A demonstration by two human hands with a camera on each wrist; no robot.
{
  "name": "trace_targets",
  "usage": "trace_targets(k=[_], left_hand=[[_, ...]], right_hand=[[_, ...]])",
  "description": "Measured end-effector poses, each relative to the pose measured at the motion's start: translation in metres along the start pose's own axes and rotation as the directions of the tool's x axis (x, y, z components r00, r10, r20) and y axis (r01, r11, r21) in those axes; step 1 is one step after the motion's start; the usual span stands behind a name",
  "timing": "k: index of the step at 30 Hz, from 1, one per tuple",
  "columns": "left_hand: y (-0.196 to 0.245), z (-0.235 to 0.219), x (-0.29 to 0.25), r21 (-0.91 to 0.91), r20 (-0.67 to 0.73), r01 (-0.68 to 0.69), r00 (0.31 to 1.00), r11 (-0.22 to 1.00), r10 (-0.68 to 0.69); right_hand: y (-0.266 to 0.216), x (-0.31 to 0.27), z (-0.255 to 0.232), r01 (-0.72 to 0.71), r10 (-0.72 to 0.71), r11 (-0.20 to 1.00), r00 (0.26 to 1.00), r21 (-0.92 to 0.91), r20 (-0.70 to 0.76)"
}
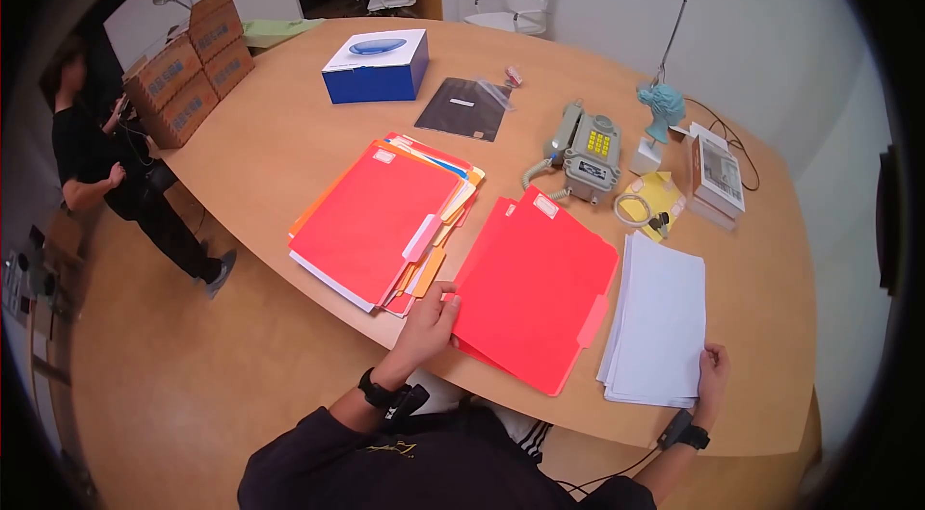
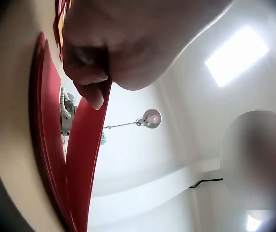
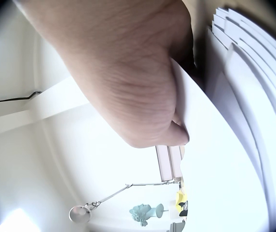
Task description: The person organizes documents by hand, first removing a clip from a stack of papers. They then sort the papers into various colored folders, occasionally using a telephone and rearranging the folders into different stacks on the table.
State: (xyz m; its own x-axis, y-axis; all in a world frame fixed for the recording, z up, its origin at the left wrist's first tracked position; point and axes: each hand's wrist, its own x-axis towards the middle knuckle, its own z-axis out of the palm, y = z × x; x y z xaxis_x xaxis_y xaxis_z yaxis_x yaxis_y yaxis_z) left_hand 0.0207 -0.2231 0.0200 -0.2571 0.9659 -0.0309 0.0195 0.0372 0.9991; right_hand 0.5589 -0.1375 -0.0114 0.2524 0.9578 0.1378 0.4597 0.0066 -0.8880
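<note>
My left hand [image 1: 427, 329] pinches the left edge of a red file folder [image 1: 536, 293] in the head view. In the left wrist view its held edge [image 2: 86, 140] is raised, with a gap down to more red folder beneath. At the right, my right hand [image 1: 713, 377] holds the lower right edge of a stack of white paper [image 1: 660, 313]. Several loose sheet edges fan out in the right wrist view, where the top sheet [image 3: 225, 169] bends up at the hand. Left of the red folder lies a thick pile of folders [image 1: 376, 221], red on top, with orange and yellow tabs sticking out.
Behind the folders stand a grey telephone [image 1: 590, 158], a blue and white box [image 1: 376, 67] and a dark flat sheet [image 1: 462, 110]. A teal bust [image 1: 661, 110], a yellow envelope [image 1: 665, 190] and books [image 1: 718, 173] are at the back right. Another person [image 1: 106, 154] stands beyond the table's left edge.
</note>
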Motion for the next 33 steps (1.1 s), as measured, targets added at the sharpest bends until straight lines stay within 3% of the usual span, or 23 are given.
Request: trace_targets(k=[2, 3, 5, 9, 11, 12, 14, 15, 17, 21, 23, 24, 26, 27, 28, 30, 31, 33], left_hand=[[0.005, -0.002, 0.001, 0.235, 0.0, -0.026, 1.0, 0.972, 0.027], [0.005, -0.006, 0.002, 0.238, -0.001, -0.026, 1.0, 0.971, 0.027], [0.005, -0.02, 0.004, 0.658, -0.072, -0.211, 0.938, 0.723, 0.339], [0.023, -0.067, 0.013, 0.791, -0.129, -0.114, 0.929, 0.601, 0.346], [0.036, -0.089, 0.016, 0.934, 0.011, -0.18, 0.877, 0.307, 0.481], [0.034, -0.096, 0.014, 0.938, -0.005, -0.163, 0.875, 0.306, 0.484], [0.024, -0.108, 0.016, 0.995, 0.087, -0.097, 0.939, 0.014, 0.334], [0.018, -0.111, 0.016, 0.997, 0.067, -0.079, 0.937, 0.019, 0.342], [0.006, -0.113, 0.015, 0.993, 0.057, -0.078, 0.976, 0.094, 0.21], [-0.003, -0.111, 0.014, 0.992, 0.095, -0.112, 0.966, 0.057, 0.242], [-0.001, -0.115, 0.015, 0.96, 0.088, -0.156, 0.957, 0.234, 0.277], [0.006, -0.116, 0.015, 0.957, 0.099, -0.165, 0.958, 0.238, 0.269], [0.021, -0.122, 0.013, 0.947, 0.036, -0.065, 0.994, 0.314, 0.099], [0.023, -0.126, 0.014, 0.935, 0.091, -0.204, 0.929, 0.289, 0.359], [0.025, -0.129, 0.015, 0.933, 0.098, -0.209, 0.931, 0.293, 0.353], [0.038, -0.133, 0.019, 0.932, -0.097, -0.086, 0.875, 0.351, 0.474], [0.05, -0.132, 0.019, 0.932, -0.092, -0.092, 0.876, 0.351, 0.473], [0.072, -0.126, 0.015, 0.914, -0.175, -0.113, 0.758, 0.39, 0.628]], right_hand=[[0.003, 0.001, -0.001, 0.001, -0.001, 1.0, 1.0, -0.021, 0.001], [0.005, 0.002, -0.002, 0.002, -0.001, 0.999, 1.0, -0.043, 0.002], [0.009, 0.004, -0.003, 0.004, -0.003, 0.999, 1.0, -0.054, 0.005], [0.001, 0.002, -0.003, 0.014, -0.013, 0.997, 1.0, -0.081, 0.019], [-0.001, 0.001, -0.002, 0.019, -0.018, 0.998, 1.0, -0.06, 0.025], [0.0, 0.001, -0.001, 0.021, -0.021, 0.999, 1.0, -0.043, 0.02], [0.012, 0.002, -0.001, 0.031, -0.03, 0.999, 0.999, -0.04, 0.024], [0.015, 0.005, -0.002, 0.025, -0.025, 0.999, 1.0, -0.047, 0.013], [0.014, 0.004, -0.003, 0.019, -0.018, 0.999, 1.0, -0.033, 0.022], [0.009, 0.003, -0.004, 0.005, -0.005, 1.0, 0.999, -0.003, 0.049], [0.001, 0.001, -0.002, 0.002, -0.001, 1.0, 0.999, -0.022, 0.034], [-0.004, -0.001, 0.0, 0.005, -0.005, 0.999, 1.0, -0.032, 0.021], [-0.008, -0.001, 0.002, 0.004, -0.003, 0.999, 1.0, -0.043, 0.014], [-0.009, -0.002, 0.002, 0.011, -0.01, 0.999, 1.0, -0.046, 0.013], [-0.011, -0.003, 0.001, 0.004, -0.003, 0.999, 1.0, -0.053, 0.009], [-0.013, -0.003, 0.002, -0.002, 0.003, 0.998, 1.0, -0.065, 0.01], [-0.013, -0.004, 0.002, -0.006, 0.007, 0.998, 1.0, -0.066, 0.005], [-0.013, -0.003, 0.001, -0.002, 0.003, 0.998, 1.0, -0.068, 0.017]])
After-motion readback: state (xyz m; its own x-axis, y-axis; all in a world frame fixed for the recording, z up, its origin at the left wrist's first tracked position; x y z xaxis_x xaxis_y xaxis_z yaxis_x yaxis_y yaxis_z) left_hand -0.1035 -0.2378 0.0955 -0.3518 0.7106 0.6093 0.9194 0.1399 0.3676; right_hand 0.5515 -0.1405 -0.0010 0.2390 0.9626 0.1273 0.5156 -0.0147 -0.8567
